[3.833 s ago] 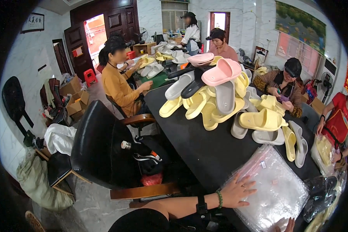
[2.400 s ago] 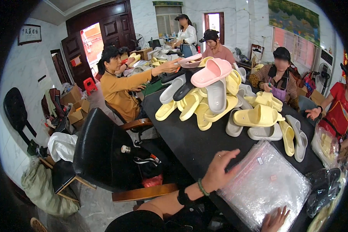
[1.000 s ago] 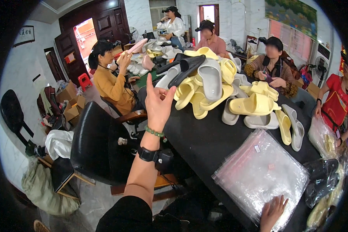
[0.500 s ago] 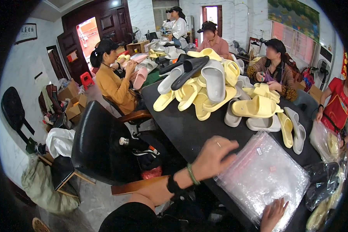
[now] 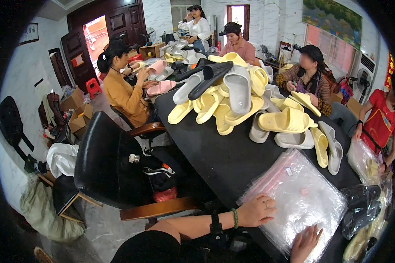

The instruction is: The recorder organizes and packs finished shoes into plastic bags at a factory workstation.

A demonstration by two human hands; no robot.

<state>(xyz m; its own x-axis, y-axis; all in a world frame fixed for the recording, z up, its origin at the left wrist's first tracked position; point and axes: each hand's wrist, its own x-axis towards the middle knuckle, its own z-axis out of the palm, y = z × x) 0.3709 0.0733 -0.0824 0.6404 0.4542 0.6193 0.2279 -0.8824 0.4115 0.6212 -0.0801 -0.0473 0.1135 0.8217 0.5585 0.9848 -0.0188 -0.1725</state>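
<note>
A stack of clear plastic bags with pinkish sealing edges lies on the near right of the black table. My left hand rests on the left edge of the stack, its fingers slightly bent and reaching over the film. On the lower part of the stack, my right hand lies flat with fingers spread. Beyond the bags rises a heap of slippers, with a yellow slipper, a grey slipper and a black slipper among them.
Bagged slippers sit at the table's right edge, near a person in red holding a clear bag. Several other people are around the table. A black chair with a wooden armrest stands at my left.
My left hand has come down from above the bags onto their left edge. My right hand stays on the stack. The person in mustard has lowered a pink slipper, and the view has shifted slightly.
</note>
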